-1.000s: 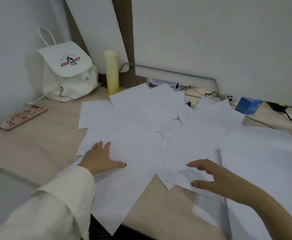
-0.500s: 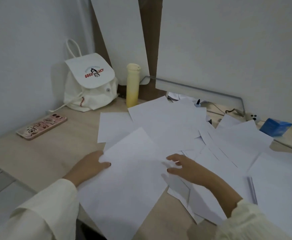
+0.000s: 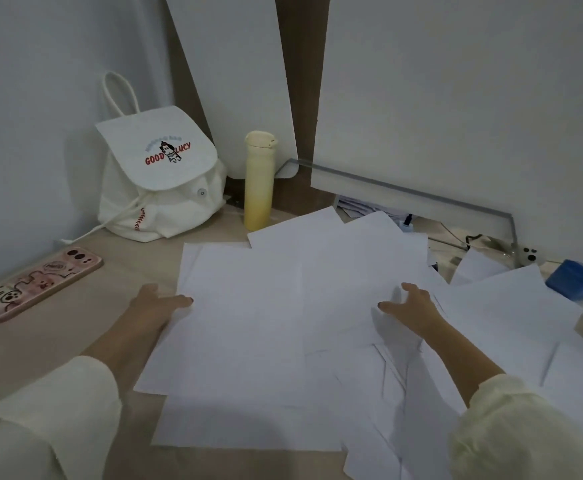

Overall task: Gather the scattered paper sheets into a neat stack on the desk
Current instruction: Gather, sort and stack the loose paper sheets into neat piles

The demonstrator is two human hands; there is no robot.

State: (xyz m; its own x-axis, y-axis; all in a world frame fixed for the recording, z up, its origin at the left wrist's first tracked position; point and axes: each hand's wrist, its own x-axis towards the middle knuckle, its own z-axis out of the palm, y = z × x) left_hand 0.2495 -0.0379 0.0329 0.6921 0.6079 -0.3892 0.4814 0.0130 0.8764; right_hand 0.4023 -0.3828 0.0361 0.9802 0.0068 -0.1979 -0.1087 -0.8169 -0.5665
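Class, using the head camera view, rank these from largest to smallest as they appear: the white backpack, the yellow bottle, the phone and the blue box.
1. white backpack
2. phone and yellow bottle: look alike in area, unranked
3. blue box, cut off by the frame edge, so unsure

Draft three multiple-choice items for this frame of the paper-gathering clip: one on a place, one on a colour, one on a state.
1. Where does the phone lie?
A. On the desk, left of the paper sheets
B. On top of the sheets
C. Inside the backpack

2. What colour is the bottle beside the backpack?
A. Blue
B. Pale yellow
C. Red

3. How are the sheets lying?
A. In one squared stack
B. Spread out and overlapping
C. Rolled up

Key: 1 A, the phone rests on bare wood beyond the left hand. 2 B, its body and cap are pale yellow. 3 B, edges fan out at many angles under and around the right hand.
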